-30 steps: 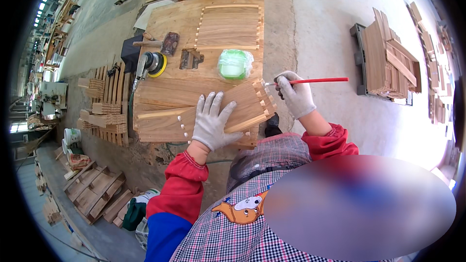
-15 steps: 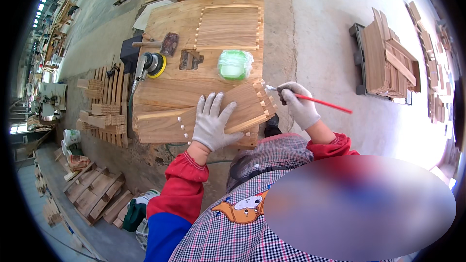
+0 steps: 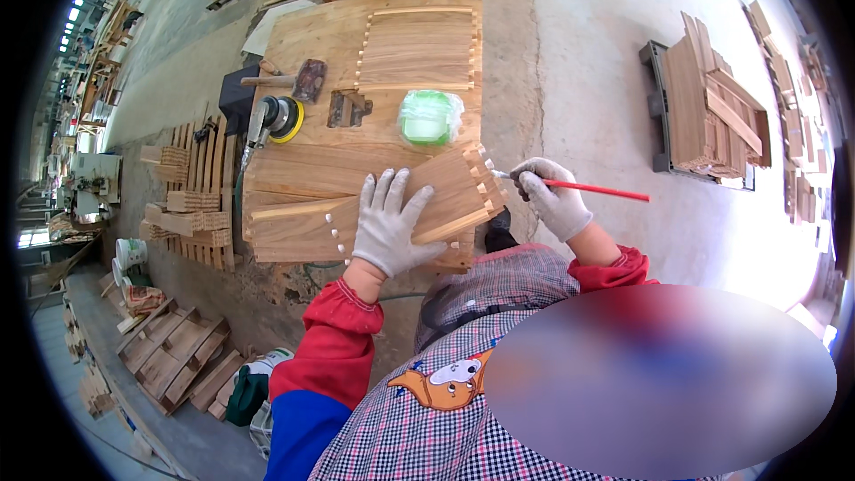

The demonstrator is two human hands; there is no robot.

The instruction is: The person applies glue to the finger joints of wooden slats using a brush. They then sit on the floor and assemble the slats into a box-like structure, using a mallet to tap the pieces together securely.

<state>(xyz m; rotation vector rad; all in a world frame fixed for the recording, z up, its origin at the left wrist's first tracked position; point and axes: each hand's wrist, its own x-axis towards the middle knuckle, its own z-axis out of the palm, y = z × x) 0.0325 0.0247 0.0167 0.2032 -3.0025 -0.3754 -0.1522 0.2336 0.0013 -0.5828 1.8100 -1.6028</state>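
Under my gloved left hand [image 3: 389, 224] lies a wooden panel [image 3: 452, 180] with dovetail-cut ends, set at a slant on the workbench. The left fingers are spread flat on the wood. My gloved right hand [image 3: 552, 198] is closed around a slim brush with a red handle [image 3: 610, 191]; its tip is at the panel's right end, by joints with white stuff on them. More white blobs show on the cut end left of my left hand. Just beyond the panel sits a green and white tub [image 3: 429, 118] wrapped in clear plastic.
On the workbench [image 3: 303, 36] are a second jointed panel [image 3: 417, 49], a mallet [image 3: 308, 81] and a sander [image 3: 278, 119] with a yellow pad. Stacked slats [image 3: 191, 205] stand left of it. A pallet of boards [image 3: 704, 116] is to the right, wooden pallets [image 3: 174, 352] at lower left.
My right hand and the brush have shifted slightly right and down along the panel's end. The left hand stays in place on the panel.
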